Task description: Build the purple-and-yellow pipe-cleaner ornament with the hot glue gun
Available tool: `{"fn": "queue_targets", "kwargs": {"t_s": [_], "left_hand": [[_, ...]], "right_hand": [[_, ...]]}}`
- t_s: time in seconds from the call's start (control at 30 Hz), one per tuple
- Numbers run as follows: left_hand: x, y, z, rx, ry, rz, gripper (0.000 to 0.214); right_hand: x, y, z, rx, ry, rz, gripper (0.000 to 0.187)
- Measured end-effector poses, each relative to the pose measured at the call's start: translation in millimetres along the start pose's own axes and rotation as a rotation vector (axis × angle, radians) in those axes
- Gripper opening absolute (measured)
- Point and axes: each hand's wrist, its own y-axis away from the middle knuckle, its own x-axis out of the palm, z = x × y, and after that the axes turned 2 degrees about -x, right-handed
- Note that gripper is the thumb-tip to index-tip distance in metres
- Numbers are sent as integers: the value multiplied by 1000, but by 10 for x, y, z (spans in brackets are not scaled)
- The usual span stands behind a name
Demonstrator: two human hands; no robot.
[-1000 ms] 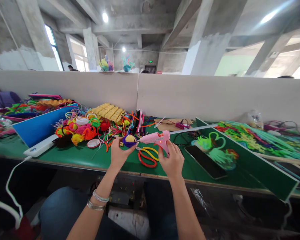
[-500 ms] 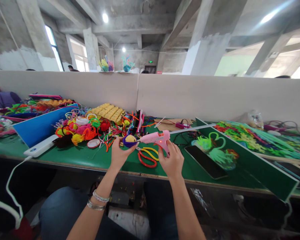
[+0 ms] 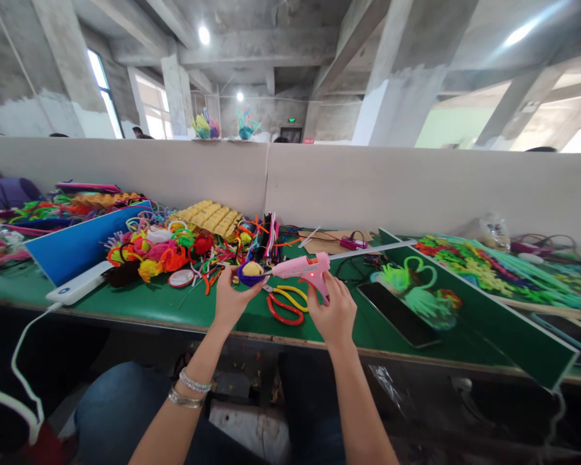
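Observation:
My left hand is closed on a small round craft piece, purple around the outside with a pale yellow ball-like middle. In my right hand is a pink glue gun, gripped by its handle, with a small red light lit. A long pale glue stick juts from its back end. The nozzle points left and meets the right side of the purple and yellow piece; whether glue is coming out is too small to tell. Below the gun, scissors with one red and one yellow handle lie on the green table.
A heap of colourful fuzzy pieces lies to the left, by a white power strip and a blue board. At right are a black phone, green fuzzy pieces and a green board. A low partition stands behind.

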Motion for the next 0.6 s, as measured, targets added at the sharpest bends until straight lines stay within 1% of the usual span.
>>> {"fn": "queue_targets", "kwargs": {"t_s": [0.1, 0.23, 0.4, 0.6], "left_hand": [[3, -1, 4, -9, 20, 3, 41], [11, -3, 8, -24, 53, 15, 41], [21, -10, 48, -26, 50, 16, 42], [32, -32, 92, -57, 128, 60, 46]], "right_hand": [[-1, 2, -9, 4, 2, -4, 26], [-2, 8, -17, 52, 8, 27, 25], [-1, 19, -35, 57, -8, 29, 25], [10, 32, -54, 111, -38, 65, 27]]}}
